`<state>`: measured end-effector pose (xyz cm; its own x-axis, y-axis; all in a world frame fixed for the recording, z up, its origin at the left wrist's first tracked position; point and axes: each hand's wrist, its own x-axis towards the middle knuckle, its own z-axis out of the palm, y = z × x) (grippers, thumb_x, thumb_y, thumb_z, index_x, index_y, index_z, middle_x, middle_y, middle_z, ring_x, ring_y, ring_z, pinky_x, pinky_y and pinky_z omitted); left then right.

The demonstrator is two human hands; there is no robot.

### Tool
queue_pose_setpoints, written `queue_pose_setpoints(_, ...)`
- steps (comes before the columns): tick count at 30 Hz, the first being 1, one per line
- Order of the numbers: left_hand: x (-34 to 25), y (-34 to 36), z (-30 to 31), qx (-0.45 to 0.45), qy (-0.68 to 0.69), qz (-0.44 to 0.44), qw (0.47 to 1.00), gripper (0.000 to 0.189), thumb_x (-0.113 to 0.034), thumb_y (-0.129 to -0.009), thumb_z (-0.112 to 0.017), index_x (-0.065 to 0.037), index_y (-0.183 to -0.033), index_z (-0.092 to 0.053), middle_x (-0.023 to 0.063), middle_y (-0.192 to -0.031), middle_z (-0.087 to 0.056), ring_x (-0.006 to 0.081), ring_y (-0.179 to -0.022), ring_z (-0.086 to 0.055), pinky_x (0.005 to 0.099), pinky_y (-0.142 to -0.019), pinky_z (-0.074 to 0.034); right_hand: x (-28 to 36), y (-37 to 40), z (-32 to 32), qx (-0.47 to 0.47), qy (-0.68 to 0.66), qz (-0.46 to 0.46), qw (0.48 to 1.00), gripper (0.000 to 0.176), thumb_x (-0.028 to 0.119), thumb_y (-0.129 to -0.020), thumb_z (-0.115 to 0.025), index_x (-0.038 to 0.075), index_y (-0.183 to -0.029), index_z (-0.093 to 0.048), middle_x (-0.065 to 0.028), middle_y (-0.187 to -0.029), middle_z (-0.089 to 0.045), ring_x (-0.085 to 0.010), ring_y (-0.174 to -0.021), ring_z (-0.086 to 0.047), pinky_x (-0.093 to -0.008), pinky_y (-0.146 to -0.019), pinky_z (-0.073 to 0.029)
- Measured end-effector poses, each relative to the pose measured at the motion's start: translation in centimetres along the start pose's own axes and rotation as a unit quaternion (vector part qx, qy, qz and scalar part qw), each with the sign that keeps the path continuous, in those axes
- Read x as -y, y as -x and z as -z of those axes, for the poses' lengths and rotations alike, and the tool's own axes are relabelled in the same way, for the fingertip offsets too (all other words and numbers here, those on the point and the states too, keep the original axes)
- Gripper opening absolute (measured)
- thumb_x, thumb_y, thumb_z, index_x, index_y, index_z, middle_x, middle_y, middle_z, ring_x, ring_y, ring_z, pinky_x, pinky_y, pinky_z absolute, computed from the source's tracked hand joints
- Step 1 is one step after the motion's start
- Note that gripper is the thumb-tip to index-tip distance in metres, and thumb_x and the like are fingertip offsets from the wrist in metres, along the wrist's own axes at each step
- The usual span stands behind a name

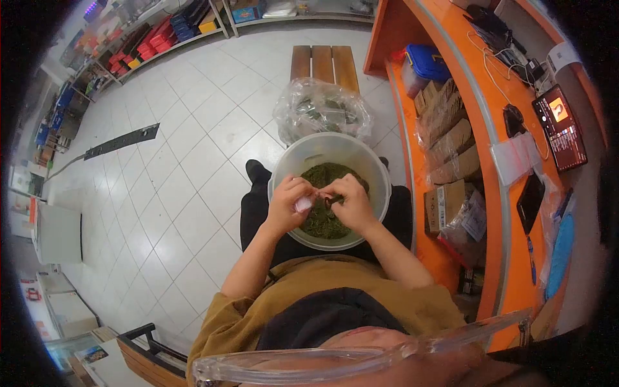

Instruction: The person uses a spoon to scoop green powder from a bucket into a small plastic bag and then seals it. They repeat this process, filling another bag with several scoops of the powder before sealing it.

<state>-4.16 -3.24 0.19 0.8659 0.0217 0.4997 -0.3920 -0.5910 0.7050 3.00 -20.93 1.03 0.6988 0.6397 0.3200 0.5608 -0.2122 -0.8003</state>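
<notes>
A large translucent plastic tub [284, 166] sits between my knees, with finely chopped green stuff [319, 222] heaped in it. Over the tub my left hand [287, 201] is closed, and a small whitish piece [303, 204] shows in its curled fingers. My right hand [353, 201] is closed too, its fingertips meeting those of the left. A small dark brown thing [331, 200] shows at the right fingers; I cannot tell what it is.
Behind the tub, a clear plastic bag [322, 106] of greens rests against a slatted wooden stool [322, 61]. At right stands an orange counter [496, 219], with cardboard boxes [445, 206] and a blue-lidded container [425, 64] on its shelf. A lit phone [560, 128] lies on top.
</notes>
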Motion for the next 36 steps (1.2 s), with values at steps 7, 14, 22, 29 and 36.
queue_pose_setpoints(7,0.2,0.2,-0.1,-0.022,0.013,0.021,0.999,0.008,-0.002,-0.077,-0.068,-0.004,-0.082,-0.063,0.0088,-0.079,-0.062,0.0282,-0.077,-0.057,0.0362,-0.068,-0.045,-2.4,0.9,-1.0,0.014,-0.011,-0.098,0.995,0.012,0.005,-0.07,-0.069,0.001,-0.079,-0.064,-0.013,-0.07,-0.056,-0.028,-0.064,-0.054,-0.0367,-0.059,-0.041)
queue_pose_setpoints(14,0.0,0.3,0.3,-0.075,0.05,0.093,0.992,0.018,-0.008,-0.082,-0.065,-0.004,-0.099,-0.061,0.0078,-0.091,-0.06,0.0218,-0.086,-0.057,0.0321,-0.076,-0.045,-2.6,-1.3,0.6,0.204,-0.093,-0.159,0.962,0.027,0.024,-0.088,-0.065,-0.001,-0.077,-0.063,-0.0121,-0.065,-0.06,-0.0176,-0.059,-0.053,-0.0349,-0.057,-0.042)
queue_pose_setpoints(22,1.5,0.5,0.4,-0.099,0.122,0.104,0.982,0.06,-0.021,-0.085,-0.059,-0.005,-0.138,-0.035,0.0105,-0.129,-0.046,0.0183,-0.107,-0.048,0.0298,-0.087,-0.042,-2.9,-6.2,2.1,-0.018,-0.321,-0.301,0.898,0.027,0.027,-0.091,-0.063,0.001,-0.095,-0.065,-0.0027,-0.08,-0.066,-0.0097,-0.066,-0.054,-0.0261,-0.063,-0.046)
queue_pose_setpoints(29,0.0,0.0,-0.5,0.109,0.563,0.354,0.739,0.059,-0.027,-0.085,-0.055,-0.006,-0.137,-0.037,0.0096,-0.124,-0.05,0.0204,-0.101,-0.058,0.0374,-0.085,-0.05,1.4,-2.1,0.3,0.049,-0.043,0.032,0.997,0.022,0.003,-0.071,-0.069,0.003,-0.093,-0.065,-0.0096,-0.086,-0.061,-0.0261,-0.079,-0.058,-0.0358,-0.07,-0.047)
queue_pose_setpoints(36,-0.4,-0.2,0.1,0.157,0.453,0.331,0.813,0.048,-0.011,-0.08,-0.059,0.001,-0.125,-0.05,0.0112,-0.127,-0.05,0.0227,-0.111,-0.055,0.038,-0.093,-0.046,1.7,-1.0,2.2,0.04,0.004,0.059,0.997,0.026,-0.009,-0.067,-0.062,0.002,-0.091,-0.064,-0.0103,-0.085,-0.06,-0.0293,-0.084,-0.059,-0.0366,-0.074,-0.048)
